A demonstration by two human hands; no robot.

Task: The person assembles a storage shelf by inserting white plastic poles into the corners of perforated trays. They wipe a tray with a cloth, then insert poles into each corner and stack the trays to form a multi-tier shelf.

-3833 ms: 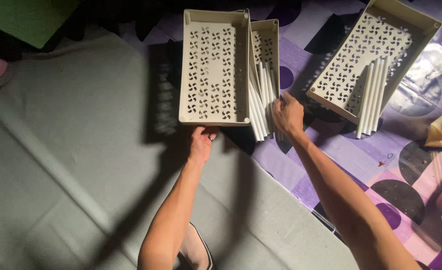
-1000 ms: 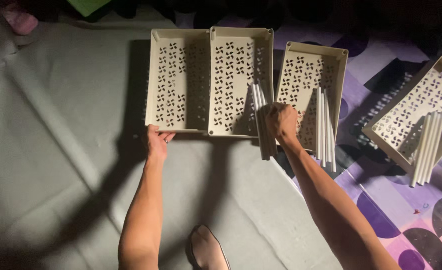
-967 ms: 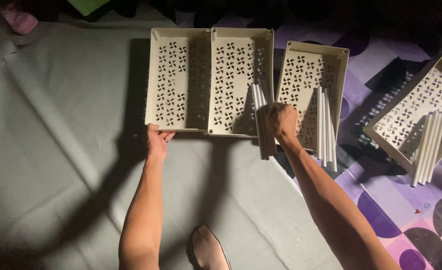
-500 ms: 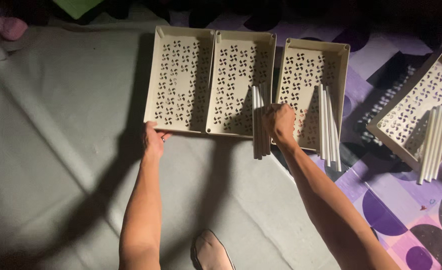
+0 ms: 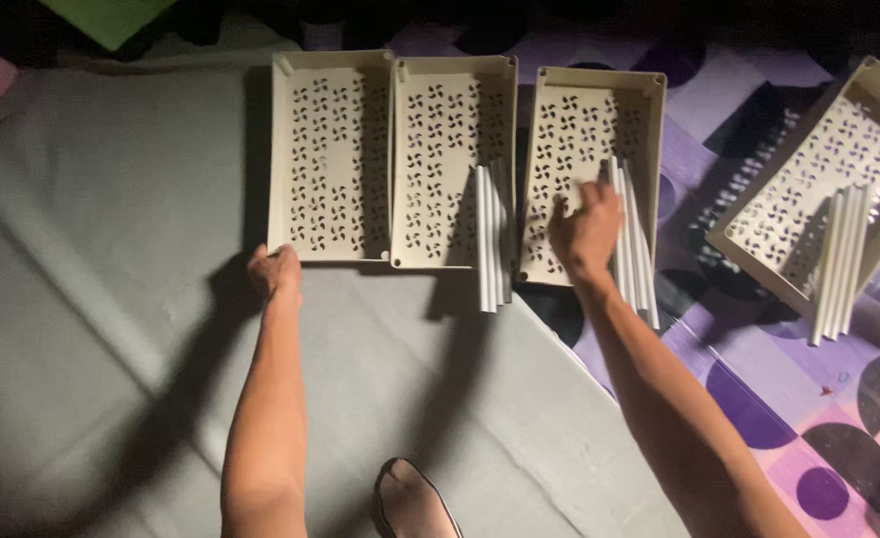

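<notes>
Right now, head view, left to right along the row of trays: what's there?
Left hand → empty tray → second tray → its white tubes → third tray → right hand → far-right tray with tubes.
</notes>
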